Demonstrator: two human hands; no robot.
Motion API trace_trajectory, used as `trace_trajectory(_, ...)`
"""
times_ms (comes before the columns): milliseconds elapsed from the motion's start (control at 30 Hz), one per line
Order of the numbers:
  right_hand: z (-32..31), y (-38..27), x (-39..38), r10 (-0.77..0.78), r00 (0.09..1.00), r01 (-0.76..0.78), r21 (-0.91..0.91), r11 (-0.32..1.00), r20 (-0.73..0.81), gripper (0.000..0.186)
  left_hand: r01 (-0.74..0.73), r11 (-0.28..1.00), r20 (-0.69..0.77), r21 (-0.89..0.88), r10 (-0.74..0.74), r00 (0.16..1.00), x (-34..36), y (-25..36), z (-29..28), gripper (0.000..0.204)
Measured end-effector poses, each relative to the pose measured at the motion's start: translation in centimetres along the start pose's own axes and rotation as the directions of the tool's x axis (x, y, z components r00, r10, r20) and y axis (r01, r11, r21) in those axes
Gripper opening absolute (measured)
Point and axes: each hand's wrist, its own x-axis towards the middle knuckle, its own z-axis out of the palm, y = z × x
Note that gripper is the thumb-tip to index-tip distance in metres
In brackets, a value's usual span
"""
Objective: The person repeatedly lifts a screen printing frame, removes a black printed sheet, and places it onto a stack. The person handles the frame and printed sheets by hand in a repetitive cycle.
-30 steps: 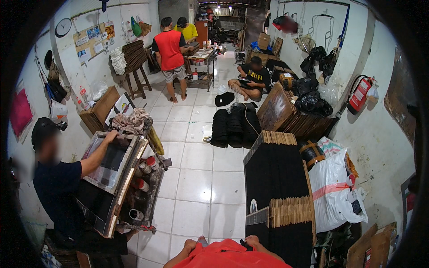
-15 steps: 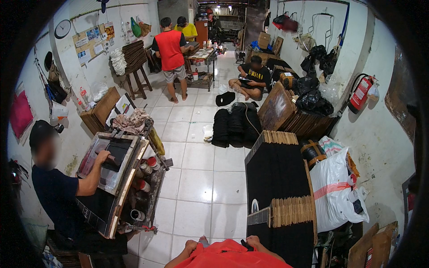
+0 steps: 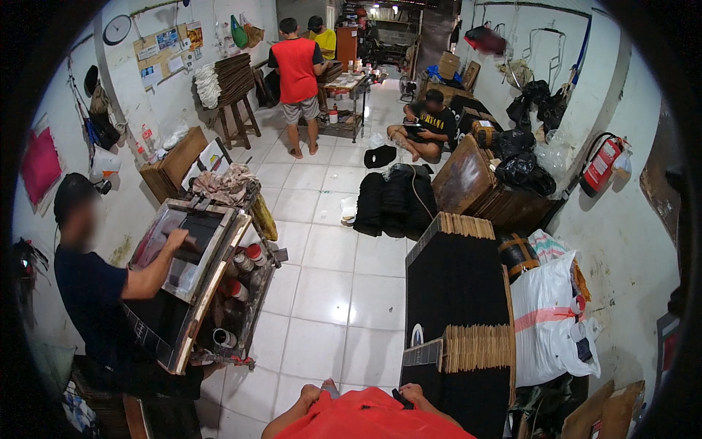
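Observation:
Low in the head view, my left hand (image 3: 310,394) is curled beside the red shirt (image 3: 365,415) I wear. A small greyish shape shows just past it, too unclear to name. My right hand (image 3: 412,394) is closed at the shirt's other side, next to a small black item (image 3: 400,399) that I cannot make out. What either hand holds, if anything, is hidden. Just ahead and to the right of my right hand lies a long row of black fabric (image 3: 457,282), with closely set thin wooden boards (image 3: 479,347) across it.
At left a co-worker's hand (image 3: 177,238) works over a framed screen (image 3: 197,252) on a tilted stand, jars (image 3: 235,290) below. Black bundles (image 3: 395,201) lie on the tiled floor (image 3: 314,307). White sacks (image 3: 548,322) stand at right. One person sits; two stand at the back.
The whole view has shifted slightly, with the room sliding a little to the right. My hands stay at the shirt's sides. The co-worker's hand remains over the screen.

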Motion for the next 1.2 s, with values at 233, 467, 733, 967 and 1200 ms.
trace_trajectory(233, 0.1, 0.2, 0.5, -0.021, 1.0, 0.02, -0.018, 1.0, -0.014, 0.019, 0.039, 0.993, -0.049, -0.109, -0.045, 0.998, 0.8, -0.7, 0.9, 0.029)
trace_trajectory(467, 0.6, 1.2, 1.6, 0.062, 0.998, -0.061, 0.053, 0.997, -0.004, 0.019, 0.057, 0.984, -0.042, -0.168, -0.065, 0.997, -1.1, 0.7, 0.0, 0.028)
trace_trajectory(733, -1.0, -1.0, -0.5, 0.054, 0.998, -0.055, 0.098, 0.994, 0.017, 0.02, 0.041, 0.993, 0.016, -0.107, -0.039, 0.999, -1.0, 0.9, -0.2, 0.031)
trace_trajectory(967, -1.9, -2.5, -1.5, 0.138, 0.99, -0.143, 0.197, 0.97, 0.042, 0.019, -0.087, 0.996, 0.004, 0.009, 0.087, 0.996, 0.7, -0.1, 0.4, 0.032)
trace_trajectory(1200, -0.7, -0.8, 0.8, 0.032, 0.999, -0.035, 0.116, 0.993, 0.027, 0.019, -0.028, 0.998, 0.006, 0.049, 0.028, 1.0, 1.2, -0.6, 1.1, 0.043)
